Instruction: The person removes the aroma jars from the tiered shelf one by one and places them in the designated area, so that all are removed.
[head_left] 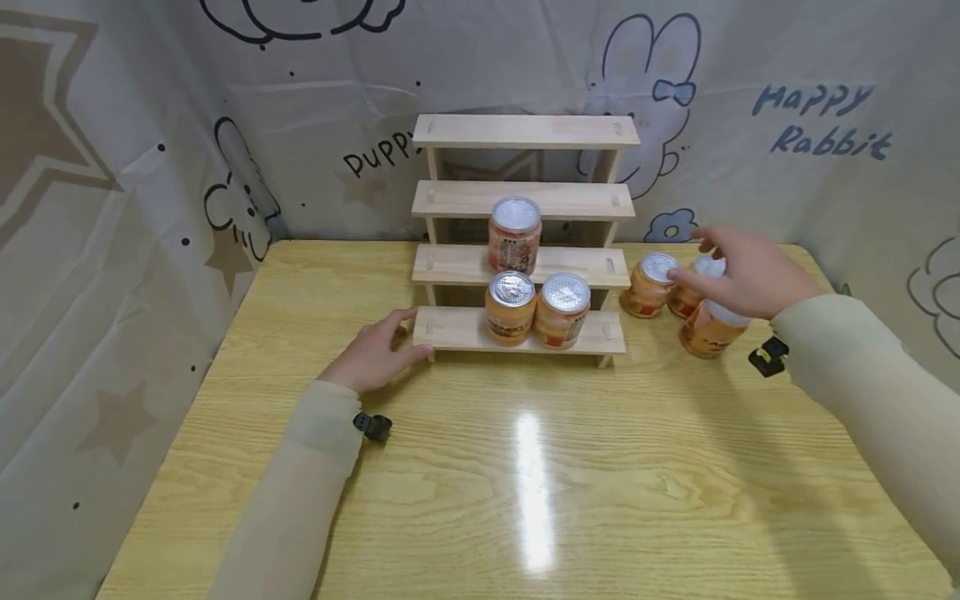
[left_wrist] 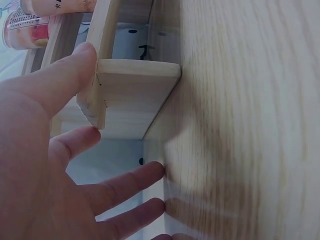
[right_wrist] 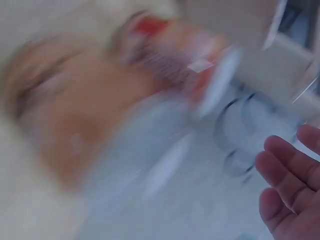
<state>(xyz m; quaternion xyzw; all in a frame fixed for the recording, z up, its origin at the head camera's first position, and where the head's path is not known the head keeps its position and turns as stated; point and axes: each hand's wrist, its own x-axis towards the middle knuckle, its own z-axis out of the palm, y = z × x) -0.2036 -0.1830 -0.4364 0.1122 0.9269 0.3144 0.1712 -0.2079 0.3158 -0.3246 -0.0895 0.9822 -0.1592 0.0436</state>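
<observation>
Right of wooden rack point(head_left: 573, 260), right hand point(head_left: 746, 271) near 3 cans point(head_left: 645, 292).

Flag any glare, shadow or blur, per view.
Head: mostly sharp, with a bright vertical glare streak on the table and a long soft shadow below the right sleeve; left wrist: left fingers fairly clear, soft shadows on the wood beside them; right wrist: cans heavily blurred, labels unreadable, right fingers noticeably sharper.
</observation>
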